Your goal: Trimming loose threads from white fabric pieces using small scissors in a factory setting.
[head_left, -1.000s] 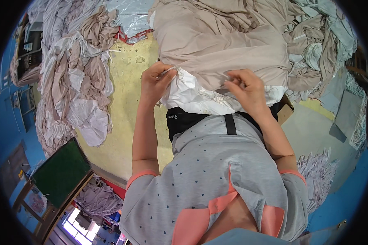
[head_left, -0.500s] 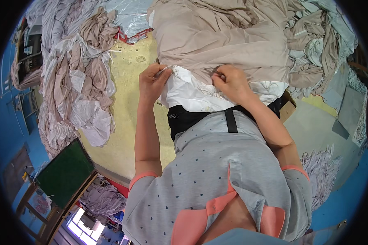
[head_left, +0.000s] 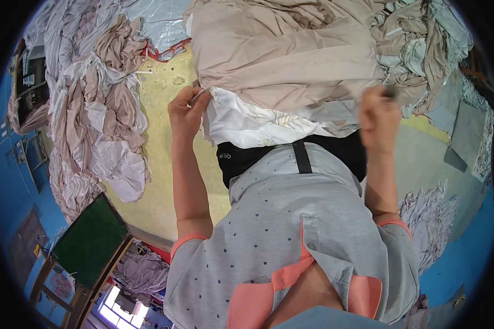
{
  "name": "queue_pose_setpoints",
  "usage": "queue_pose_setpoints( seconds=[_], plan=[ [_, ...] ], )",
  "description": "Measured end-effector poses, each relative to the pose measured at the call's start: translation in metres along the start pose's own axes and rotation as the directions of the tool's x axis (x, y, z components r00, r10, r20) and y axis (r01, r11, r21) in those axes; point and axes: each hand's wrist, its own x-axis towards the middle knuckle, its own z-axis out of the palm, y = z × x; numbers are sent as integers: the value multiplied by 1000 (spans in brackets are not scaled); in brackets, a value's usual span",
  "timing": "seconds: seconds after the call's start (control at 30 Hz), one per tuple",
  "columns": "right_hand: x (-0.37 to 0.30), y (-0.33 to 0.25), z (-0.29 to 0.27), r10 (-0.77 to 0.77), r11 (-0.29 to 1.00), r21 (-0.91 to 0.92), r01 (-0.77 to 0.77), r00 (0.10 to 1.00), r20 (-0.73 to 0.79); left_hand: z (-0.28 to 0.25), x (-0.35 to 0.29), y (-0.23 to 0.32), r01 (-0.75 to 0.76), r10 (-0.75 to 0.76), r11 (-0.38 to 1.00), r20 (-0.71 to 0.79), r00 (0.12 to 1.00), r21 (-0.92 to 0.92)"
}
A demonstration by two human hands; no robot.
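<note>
My left hand [head_left: 189,109] is closed in a pinch on the left corner of a beige cloth [head_left: 280,46]. The cloth's white underside [head_left: 247,120] is turned up along the near edge, close to my waist. My right hand [head_left: 380,118] is smeared by motion at the right end of this edge, its fingers curled. A small dark object [head_left: 389,93] shows at those fingers; its kind is too blurred to tell. Between my hands the white edge sags in folds, with what look like loose threads on it.
Heaps of beige and white cloth lie to the left [head_left: 110,120] and right [head_left: 417,55] on a yellowish surface [head_left: 164,126]. A green board [head_left: 90,241] stands at lower left. A grey cloth pile [head_left: 429,225] is on the right, beside a grey panel [head_left: 466,142].
My right hand has swung from the middle of the white edge out to the right, with the dark object. My left hand keeps its pinch on the corner. The view has shifted slightly.
</note>
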Motion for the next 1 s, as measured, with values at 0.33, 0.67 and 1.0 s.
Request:
queue_pose_setpoints(
  seconds=[0.33, 0.67, 1.0],
  plan=[
    [-64, -10, -235, -188, 964, -261, 48, 816, -546, -5, 9, -12, -34, 35, 999, 49, 998, -8],
    [-82, 84, -309, -340, 412, -741, -530, 665, -665, -4, 11, -8, -34, 36, 999, -41, 999, 34],
    [-130, 135, -395, -600, 83, -626, -775, 463, -653, -1, 8, 3, 7, -2, 995, -51, 999, 98]
  ],
)
